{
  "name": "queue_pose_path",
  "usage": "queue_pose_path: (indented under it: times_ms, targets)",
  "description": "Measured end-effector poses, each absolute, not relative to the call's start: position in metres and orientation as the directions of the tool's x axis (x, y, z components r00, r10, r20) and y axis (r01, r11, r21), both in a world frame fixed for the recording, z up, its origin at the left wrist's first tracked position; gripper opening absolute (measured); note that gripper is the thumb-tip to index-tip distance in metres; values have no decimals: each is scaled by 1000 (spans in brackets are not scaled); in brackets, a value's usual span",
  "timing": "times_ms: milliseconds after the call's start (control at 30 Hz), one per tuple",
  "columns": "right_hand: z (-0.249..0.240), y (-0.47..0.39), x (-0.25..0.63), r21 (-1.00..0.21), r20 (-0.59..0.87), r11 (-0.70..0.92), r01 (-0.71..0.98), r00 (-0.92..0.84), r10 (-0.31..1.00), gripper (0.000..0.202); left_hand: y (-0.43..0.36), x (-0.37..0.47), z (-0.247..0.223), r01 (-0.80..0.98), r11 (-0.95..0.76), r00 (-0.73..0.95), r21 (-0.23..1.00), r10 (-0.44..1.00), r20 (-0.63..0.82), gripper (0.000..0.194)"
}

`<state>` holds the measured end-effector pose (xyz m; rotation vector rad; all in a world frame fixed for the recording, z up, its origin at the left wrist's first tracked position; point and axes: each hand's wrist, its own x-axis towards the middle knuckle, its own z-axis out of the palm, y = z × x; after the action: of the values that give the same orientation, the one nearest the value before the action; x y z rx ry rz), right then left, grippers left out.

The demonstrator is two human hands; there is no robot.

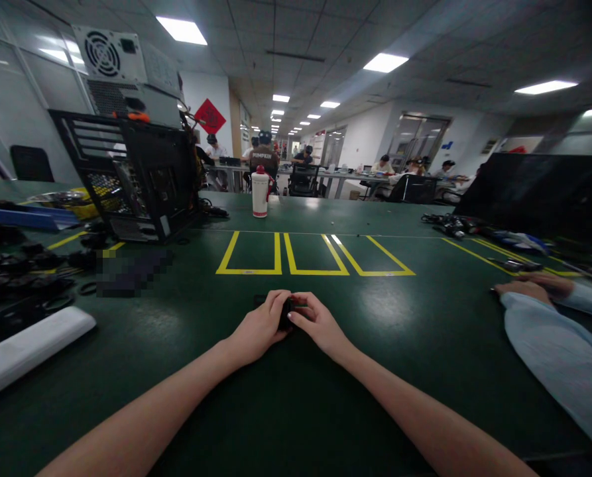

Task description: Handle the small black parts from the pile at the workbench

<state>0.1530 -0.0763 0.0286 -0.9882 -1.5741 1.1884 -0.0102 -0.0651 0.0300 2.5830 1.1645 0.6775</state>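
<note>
On the green tabletop [375, 308], the person's left grip [260, 328] and right grip [324, 326] meet around a small dark object [284, 319], which they partly hide. Beyond, yellow tape [268, 272] outlines three frames, with a white bottle [259, 195] upright behind. To the left stands a black computer case [161, 182] bearing a grey metal box [131, 63]; nearer lies a long white object [37, 348]. At right is another person's light-blue sleeve [549, 344]. Tangled cables [451, 224] lie farther back.
</note>
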Motion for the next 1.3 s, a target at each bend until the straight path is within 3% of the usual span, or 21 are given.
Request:
queue_pose_path:
  times_ms: [200, 367, 567, 700, 900, 1100, 1300]
  targets:
    - [26, -82, 154, -962, 243, 271, 43, -327, 913, 29, -66, -11, 29, 649, -654, 573, 389, 757, 315, 66]
    - [26, -80, 152, -957, 260, 284, 65, -254, 932, 13, -67, -11, 32, 651, -647, 563, 397, 762, 320, 63]
    - [32, -80, 152, -978, 160, 189, 84, -266, 950, 27, -68, -10, 34, 670, -629, 562, 394, 777, 284, 63]
    - [33, -87, 154, -977, 184, 210, 45, -326, 927, 28, -67, -11, 31, 670, -636, 559, 383, 772, 303, 66]
    - [31, -82, 152, -975, 202, 220, 37, -270, 941, 19, -66, -11, 29, 648, -656, 564, 387, 755, 334, 64]
    - [28, -75, 155, -983, 143, 172, 68, -308, 941, 31, -68, -10, 33, 654, -650, 565, 386, 760, 322, 61]
    - [28, -81, 153, -981, 180, 194, 6, -337, 924, 28, -70, -10, 34, 655, -644, 570, 396, 765, 301, 61]
